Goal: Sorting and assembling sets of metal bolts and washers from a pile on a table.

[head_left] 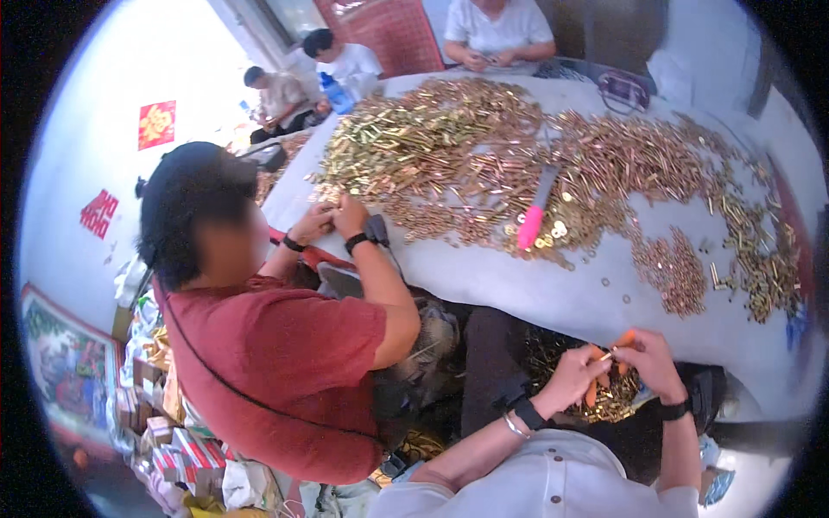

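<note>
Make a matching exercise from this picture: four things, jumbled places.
Things:
1. Blue plastic bottle
2. Long, pink-handled tool
3. Red-and-gold square hanging
4. Small brass-coloured metal piece

Places:
A. On the white wall
B. Between the wearer's fingers
C. Near the pale table's far-left edge
D. Among heaped coppery metal pieces

Pairs: 1-C; 2-D; 3-A; 4-B

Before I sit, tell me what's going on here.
The left hand and right hand pinch a small metal piece above a heap of brass-coloured parts. To the left, a co-worker in red has both hands at the table. Loose metal parts lie piled across it, with a pink-handled tool among them.
</note>
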`<state>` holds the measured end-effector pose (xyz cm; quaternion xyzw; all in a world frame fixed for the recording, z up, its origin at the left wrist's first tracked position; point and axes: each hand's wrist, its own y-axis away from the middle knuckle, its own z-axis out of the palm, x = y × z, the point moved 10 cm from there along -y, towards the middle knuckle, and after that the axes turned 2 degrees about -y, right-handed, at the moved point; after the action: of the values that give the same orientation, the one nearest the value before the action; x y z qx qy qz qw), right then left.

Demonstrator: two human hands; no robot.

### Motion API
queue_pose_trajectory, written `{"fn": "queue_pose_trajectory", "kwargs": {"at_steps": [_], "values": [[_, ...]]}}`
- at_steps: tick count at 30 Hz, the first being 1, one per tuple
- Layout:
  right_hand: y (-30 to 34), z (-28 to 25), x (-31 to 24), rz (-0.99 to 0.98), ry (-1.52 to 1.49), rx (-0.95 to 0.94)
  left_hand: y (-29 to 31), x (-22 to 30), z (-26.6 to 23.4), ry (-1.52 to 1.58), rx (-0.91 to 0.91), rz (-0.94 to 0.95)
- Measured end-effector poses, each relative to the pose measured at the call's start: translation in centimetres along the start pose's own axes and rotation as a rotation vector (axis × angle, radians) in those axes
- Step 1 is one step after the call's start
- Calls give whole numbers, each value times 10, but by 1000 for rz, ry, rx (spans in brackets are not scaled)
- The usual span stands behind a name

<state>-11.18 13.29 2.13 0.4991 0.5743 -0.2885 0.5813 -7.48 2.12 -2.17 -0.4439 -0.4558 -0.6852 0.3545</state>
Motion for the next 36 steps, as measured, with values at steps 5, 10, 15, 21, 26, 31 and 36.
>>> {"fn": "queue_pose_trajectory", "kwargs": {"at_steps": [5, 10, 15, 21, 26, 31, 36], "values": [[13, -9, 13, 42, -36, 56, 1, 4, 13, -20, -39, 45], [24, -11, 5, -39, -85, 109, 3, -6, 24, 113, -115, -29], [36, -12, 3, -40, -57, 131, 5, -9, 30, 84, -130, -6], [58, -8, 7, 28, -94, 193, 19, 1, 35, -47, -93, 98], [65, -5, 15, 19, -1, 230, 25, 11, 32, -170, -5, 379], [63, -12, 4, -54, 73, 246, 25, 12, 37, -225, -46, 154], [50, -9, 2, -124, 221, 250, 17, -1, 21, -177, 25, 264]]}}
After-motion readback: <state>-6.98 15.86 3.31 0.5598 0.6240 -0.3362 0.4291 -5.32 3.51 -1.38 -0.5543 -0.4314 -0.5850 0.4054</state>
